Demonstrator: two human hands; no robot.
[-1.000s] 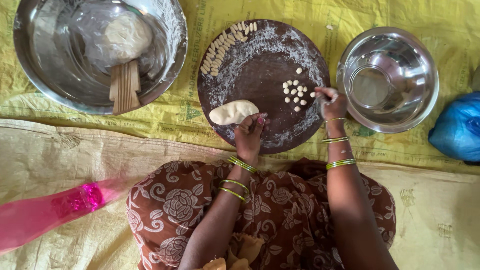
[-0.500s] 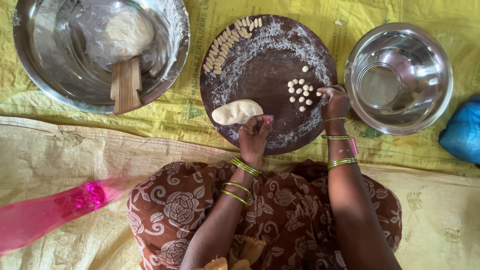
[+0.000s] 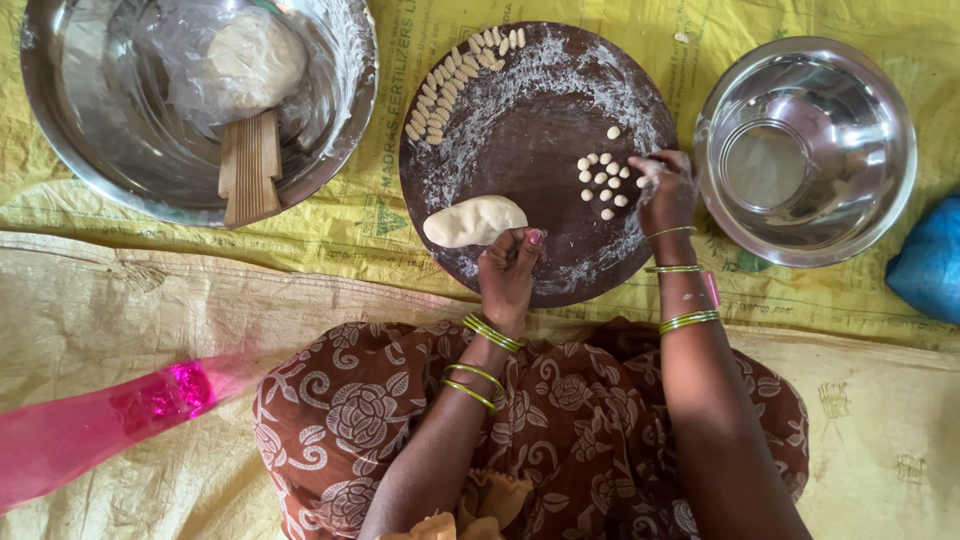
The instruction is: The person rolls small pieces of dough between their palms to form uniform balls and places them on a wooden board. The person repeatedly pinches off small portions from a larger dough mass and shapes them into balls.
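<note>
My left hand [image 3: 508, 275] has its fingers curled shut, pinching the near end of the dough lump [image 3: 474, 220] lying on the round dark board [image 3: 520, 130]. My right hand [image 3: 664, 190] is closed with its fingertips together beside the cluster of small dough balls [image 3: 603, 180]. Shaped pieces [image 3: 455, 70] line the far rim; steel bowls [image 3: 808, 150] flank the board
</note>
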